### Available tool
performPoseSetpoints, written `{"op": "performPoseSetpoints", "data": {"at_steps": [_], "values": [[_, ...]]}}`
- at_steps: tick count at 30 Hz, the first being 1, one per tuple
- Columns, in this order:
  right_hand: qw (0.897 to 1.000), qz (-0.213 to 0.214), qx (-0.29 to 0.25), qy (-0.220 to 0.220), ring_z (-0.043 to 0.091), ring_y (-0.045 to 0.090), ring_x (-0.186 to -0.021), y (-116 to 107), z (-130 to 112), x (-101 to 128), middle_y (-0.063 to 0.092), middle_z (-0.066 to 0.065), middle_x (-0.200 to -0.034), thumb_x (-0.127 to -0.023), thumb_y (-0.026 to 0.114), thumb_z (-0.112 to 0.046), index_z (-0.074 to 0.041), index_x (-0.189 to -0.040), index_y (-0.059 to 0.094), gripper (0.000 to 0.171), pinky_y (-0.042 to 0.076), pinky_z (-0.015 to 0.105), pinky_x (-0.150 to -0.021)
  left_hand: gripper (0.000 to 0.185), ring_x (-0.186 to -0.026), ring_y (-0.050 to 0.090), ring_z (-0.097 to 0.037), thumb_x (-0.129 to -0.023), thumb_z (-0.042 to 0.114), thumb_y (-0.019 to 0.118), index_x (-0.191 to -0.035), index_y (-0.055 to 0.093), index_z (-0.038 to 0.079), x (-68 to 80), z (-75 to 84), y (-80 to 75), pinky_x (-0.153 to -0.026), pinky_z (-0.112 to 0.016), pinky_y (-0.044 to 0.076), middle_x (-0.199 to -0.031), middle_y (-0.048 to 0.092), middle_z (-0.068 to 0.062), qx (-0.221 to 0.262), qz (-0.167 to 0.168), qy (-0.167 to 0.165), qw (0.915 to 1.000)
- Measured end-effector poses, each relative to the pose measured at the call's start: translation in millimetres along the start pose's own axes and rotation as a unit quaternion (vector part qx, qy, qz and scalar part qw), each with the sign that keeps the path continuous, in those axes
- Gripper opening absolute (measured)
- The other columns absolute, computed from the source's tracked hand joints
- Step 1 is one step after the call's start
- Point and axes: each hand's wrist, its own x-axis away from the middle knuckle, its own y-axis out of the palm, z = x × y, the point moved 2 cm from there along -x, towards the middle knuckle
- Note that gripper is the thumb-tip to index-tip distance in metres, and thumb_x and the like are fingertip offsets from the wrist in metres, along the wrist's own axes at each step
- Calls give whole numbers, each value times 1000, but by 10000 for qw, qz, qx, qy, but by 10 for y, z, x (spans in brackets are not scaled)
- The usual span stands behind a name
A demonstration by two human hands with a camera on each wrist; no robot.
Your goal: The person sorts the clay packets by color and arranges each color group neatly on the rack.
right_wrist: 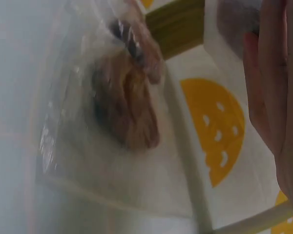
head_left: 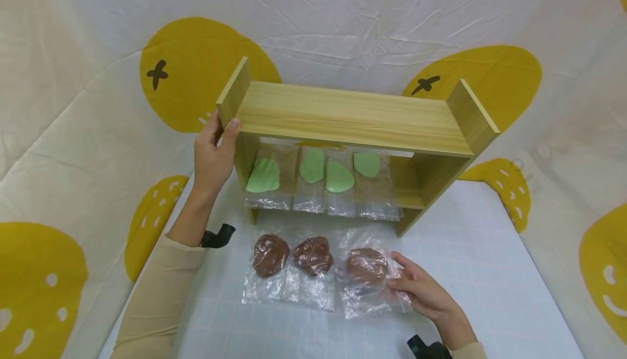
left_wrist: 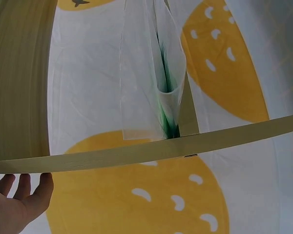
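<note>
My left hand (head_left: 214, 155) grips the left side panel of a small wooden shelf (head_left: 343, 117), thumb at its front edge. The left wrist view shows the fingertips (left_wrist: 45, 183) against the panel. Over the shelf's lower board hang several clear bags holding flat green pieces (head_left: 339, 177). In front of the shelf, two bags with brown dough-like lumps (head_left: 271, 255) lie side by side on the table. To their right, my right hand (head_left: 426, 291) pinches the right edge of a third clear bag (head_left: 367, 304) with a brown lump in it.
A pale checked cloth covers the table (head_left: 495, 250). Behind and on both sides hangs a white fabric (head_left: 343, 38) with large yellow smiley shapes. Black wrist cameras (head_left: 217, 236) sit on both wrists. The shelf's raised right panel (head_left: 472, 114) leans outward in this view.
</note>
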Motion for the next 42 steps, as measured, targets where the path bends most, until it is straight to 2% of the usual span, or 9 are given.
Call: {"op": "performPoseSetpoints", "data": {"at_steps": [4,9,15,19,24,27,30,34,42], "values": [[9978,-548,-271,-241,34,56,-122,229,-82,-58,46,21,-143,-98,41,17,-10,-155,23,65,50,45,-93,42,-122,55,-22,-103,15,56,-144,54,6,-41,-205,-15,-100,-40,47,-133,61,-11,-2,19,-44,10000],[9968,-611,-313,-398,34,59,-119,514,-214,-76,48,23,-142,-97,44,15,-9,-156,22,67,51,48,-90,43,-122,55,-19,-103,18,57,-145,54,12,-63,-316,-28,-100,-41,47,-134,62,-5,-9,25,-19,10000],[9912,-979,-469,-760,39,57,-120,791,-411,-64,46,27,-142,-96,38,18,-4,-156,20,67,50,50,-90,43,-123,55,-23,-104,14,55,-145,52,4,-16,-73,-7,-100,-41,47,-135,60,-13,-48,5,-11,10000],[9849,-1238,-362,-1157,41,55,-122,969,-612,-50,44,28,-144,-95,35,20,-4,-158,14,70,50,51,-90,42,-123,55,-24,-103,13,55,-144,53,4,-9,-48,-9,-101,-41,46,-135,60,-14,-19,26,62,10000],[9729,-1575,187,-1684,42,53,-124,1123,-929,-70,39,28,-147,-96,33,19,-4,-159,5,73,50,54,-88,41,-121,56,-24,-103,9,54,-142,53,-2,14,88,0,-101,-41,46,-133,60,-19,-70,14,157,9999],[9628,-1758,579,-1968,39,58,-119,1182,-1118,-105,39,29,-145,-95,35,20,0,-158,4,72,54,49,-83,40,-121,56,-23,-103,10,55,-141,54,-3,18,101,4,-101,-40,46,-133,60,-19,-69,7,130,9999],[9578,-1747,865,-2114,36,62,-113,1225,-1283,-154,42,28,-142,-95,37,20,1,-157,7,71,57,46,-77,41,-122,55,-24,-103,10,55,-142,53,-2,21,105,-3,-101,-42,46,-133,60,-19,-53,-4,85,9999],[9545,-1632,1108,-2236,37,59,-118,1251,-1472,-244,41,25,-143,-96,41,18,1,-157,9,71,55,51,-79,41,-123,55,-25,-103,11,55,-143,53,0,21,103,-9,-101,-43,46,-134,60,-17,-46,-6,-1,10000],[9611,-1128,1149,-2245,34,58,-120,1321,-1831,-465,39,23,-145,-97,44,16,-3,-157,14,69,52,52,-84,41,-122,55,-25,-103,8,54,-142,52,-4,14,103,-19,-98,-40,49,-134,60,-19,-6,-19,-13,10000]]}}
